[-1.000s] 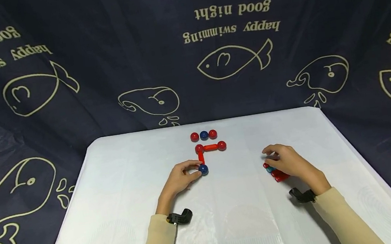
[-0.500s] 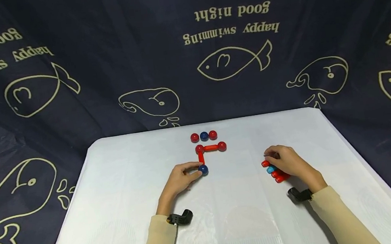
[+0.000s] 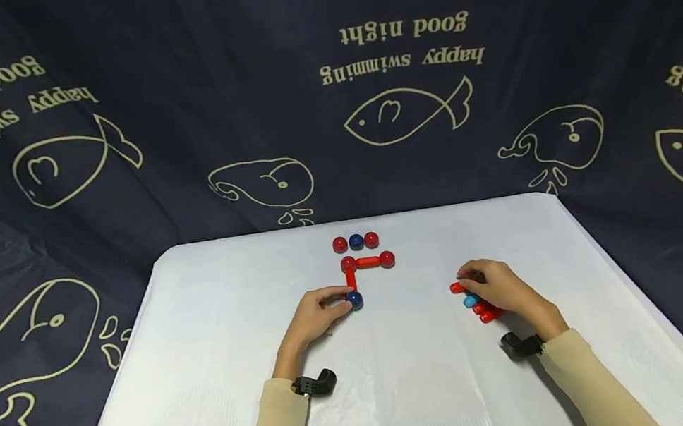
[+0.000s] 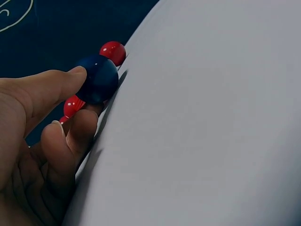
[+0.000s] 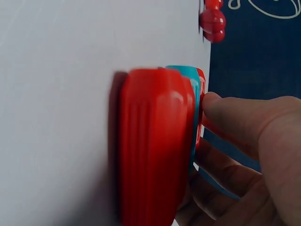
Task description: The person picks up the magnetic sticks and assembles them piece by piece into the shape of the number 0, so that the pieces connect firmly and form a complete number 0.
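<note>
My left hand (image 3: 315, 313) pinches a dark blue ball (image 3: 354, 300) between thumb and fingers, close over the white table. From that ball a red rod (image 3: 351, 280) runs back to a red ball (image 3: 348, 264), and a second red rod (image 3: 367, 262) links it to another red ball (image 3: 388, 259), making an L. On the right, my right hand (image 3: 500, 286) pinches a red rod (image 3: 456, 288) with thumb and fingers. Beside it lie a light blue rod (image 3: 471, 301) and two red rods (image 5: 150, 146), partly hidden under the hand in the head view.
Behind the L, a red ball (image 3: 340, 244), a blue ball (image 3: 356, 242) and another red ball (image 3: 371, 240) sit in a row near the far edge of the white-covered table (image 3: 247, 274). A dark curtain (image 3: 275, 93) with fish drawings hangs behind.
The right hand's red rod has shifted left, away from the other rods, and shows more of its end. The left hand keeps its hold on the blue ball. The head view has tilted slightly upward.
</note>
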`<state>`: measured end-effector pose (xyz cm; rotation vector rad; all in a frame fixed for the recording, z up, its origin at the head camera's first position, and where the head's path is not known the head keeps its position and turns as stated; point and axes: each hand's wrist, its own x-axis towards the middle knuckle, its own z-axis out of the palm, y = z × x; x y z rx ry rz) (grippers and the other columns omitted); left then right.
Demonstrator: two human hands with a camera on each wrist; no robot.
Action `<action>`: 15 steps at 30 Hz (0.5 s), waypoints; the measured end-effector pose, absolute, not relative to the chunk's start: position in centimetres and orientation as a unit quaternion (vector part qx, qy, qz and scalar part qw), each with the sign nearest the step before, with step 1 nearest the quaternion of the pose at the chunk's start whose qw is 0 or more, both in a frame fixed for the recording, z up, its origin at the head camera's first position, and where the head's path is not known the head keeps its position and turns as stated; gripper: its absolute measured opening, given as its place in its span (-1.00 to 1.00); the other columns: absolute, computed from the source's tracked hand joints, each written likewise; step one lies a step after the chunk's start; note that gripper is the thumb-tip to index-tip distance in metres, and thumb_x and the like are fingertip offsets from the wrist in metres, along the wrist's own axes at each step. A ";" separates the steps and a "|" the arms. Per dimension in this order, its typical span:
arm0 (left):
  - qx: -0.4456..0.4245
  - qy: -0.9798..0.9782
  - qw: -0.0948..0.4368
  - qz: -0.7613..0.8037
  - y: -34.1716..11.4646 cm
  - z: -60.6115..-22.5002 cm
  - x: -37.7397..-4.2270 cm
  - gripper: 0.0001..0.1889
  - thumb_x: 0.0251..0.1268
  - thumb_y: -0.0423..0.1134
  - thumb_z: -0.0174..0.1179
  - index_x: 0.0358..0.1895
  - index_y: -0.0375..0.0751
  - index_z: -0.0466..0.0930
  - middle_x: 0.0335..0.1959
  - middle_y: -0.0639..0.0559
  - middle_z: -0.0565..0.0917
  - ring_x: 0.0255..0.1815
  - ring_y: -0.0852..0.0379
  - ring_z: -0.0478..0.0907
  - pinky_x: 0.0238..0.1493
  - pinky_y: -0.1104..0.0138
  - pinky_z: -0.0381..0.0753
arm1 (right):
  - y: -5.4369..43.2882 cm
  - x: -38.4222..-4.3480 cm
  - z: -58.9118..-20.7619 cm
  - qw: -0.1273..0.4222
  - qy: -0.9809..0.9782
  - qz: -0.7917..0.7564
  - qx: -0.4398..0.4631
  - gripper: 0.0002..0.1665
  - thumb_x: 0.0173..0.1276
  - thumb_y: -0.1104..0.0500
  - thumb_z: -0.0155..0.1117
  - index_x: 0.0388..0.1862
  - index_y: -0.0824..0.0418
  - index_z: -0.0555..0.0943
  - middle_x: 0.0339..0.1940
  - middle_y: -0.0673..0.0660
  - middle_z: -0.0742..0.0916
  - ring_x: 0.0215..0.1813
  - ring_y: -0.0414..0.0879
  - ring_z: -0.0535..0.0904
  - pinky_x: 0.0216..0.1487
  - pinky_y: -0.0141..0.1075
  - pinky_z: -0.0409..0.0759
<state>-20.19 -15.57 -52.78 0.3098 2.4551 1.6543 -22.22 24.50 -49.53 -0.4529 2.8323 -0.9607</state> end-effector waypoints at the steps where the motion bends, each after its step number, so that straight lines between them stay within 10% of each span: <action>1: 0.103 0.822 0.083 0.554 -15.6 -52.8 -20.2 -0.69 0.38 -0.15 0.37 0.15 0.02 0.75 -0.60 0.00 0.65 -0.75 0.23 0.38 -0.67 0.39 0.45 | 24.3 -22.3 -49.6 0.066 0.933 -0.323 -0.147 -0.76 0.52 0.19 0.29 0.06 0.28 0.67 -0.24 0.12 0.75 -0.35 -0.15 0.62 -0.24 -0.28 0.64; 15: 0.096 0.822 0.085 0.555 -15.7 -52.9 -20.2 -0.69 0.38 -0.16 0.37 0.15 0.06 0.75 -0.61 0.02 0.64 -0.75 0.22 0.39 -0.66 0.40 0.45 | 22.7 -21.9 -48.8 0.073 0.936 -0.296 -0.173 -0.74 0.40 0.31 0.34 0.05 0.31 0.69 -0.16 0.16 0.76 -0.27 -0.09 0.55 -0.14 -0.17 0.58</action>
